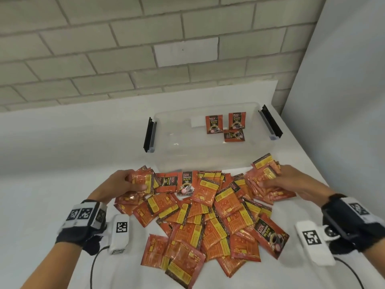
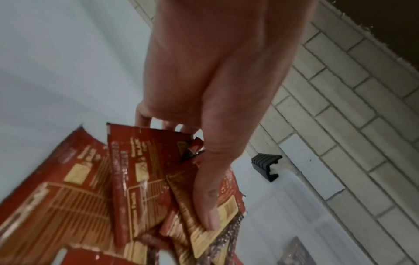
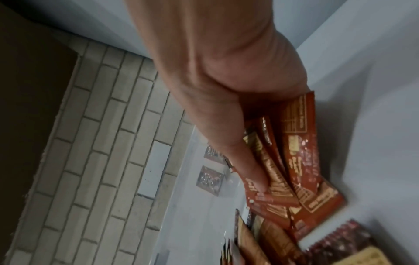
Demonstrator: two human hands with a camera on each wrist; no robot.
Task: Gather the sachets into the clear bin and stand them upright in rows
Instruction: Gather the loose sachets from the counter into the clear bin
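A big heap of red and yellow coffee sachets (image 1: 208, 215) lies on the white table in front of the clear bin (image 1: 166, 155). Inside the bin, three sachets (image 1: 214, 124) sit near the back right; two lean upright, one lies flat. My left hand (image 1: 127, 184) grips a small stack of sachets (image 2: 158, 179) at the heap's far left, thumb pressed on top. My right hand (image 1: 279, 180) grips another bunch of sachets (image 3: 294, 170) at the heap's far right, close to the bin's front right corner.
The bin has black latch handles at its left end (image 1: 149, 134) and right end (image 1: 270, 123). A grey brick wall (image 1: 145, 49) stands behind the table, and a plain white wall (image 1: 343, 80) is on the right. The table's right edge runs near my right wrist.
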